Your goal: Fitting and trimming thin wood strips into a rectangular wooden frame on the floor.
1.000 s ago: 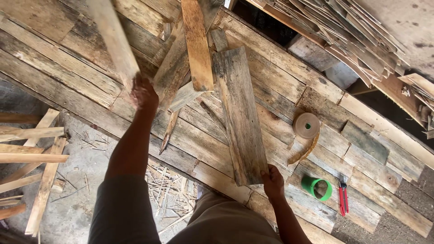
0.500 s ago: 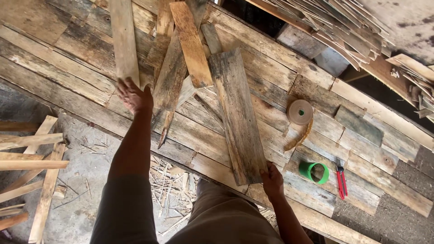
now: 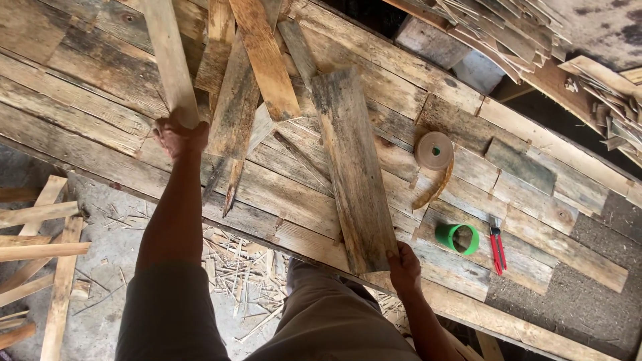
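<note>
My left hand (image 3: 179, 136) grips the near end of a pale narrow plank (image 3: 167, 53) that runs away from me over the workbench (image 3: 80, 134). My right hand (image 3: 403, 266) holds the near end of a wide grey weathered board (image 3: 352, 164) lying flat on the bench, its end at the bench's front edge. Between the two lie several loose planks, among them an orange-brown one (image 3: 266, 57) and a dark one with a splintered tip (image 3: 231, 124).
A roll of brown tape (image 3: 434, 150) with a loose tail, a green cup-like ring (image 3: 457, 238) and red-handled pliers (image 3: 497, 243) lie right of the board. Thin wood strips (image 3: 508, 27) are stacked at the back right. Offcuts (image 3: 40, 220) and splinters litter the floor at left.
My left hand has closed on the pale plank's near end and drawn it nearer. The right hand stays on the wide board.
</note>
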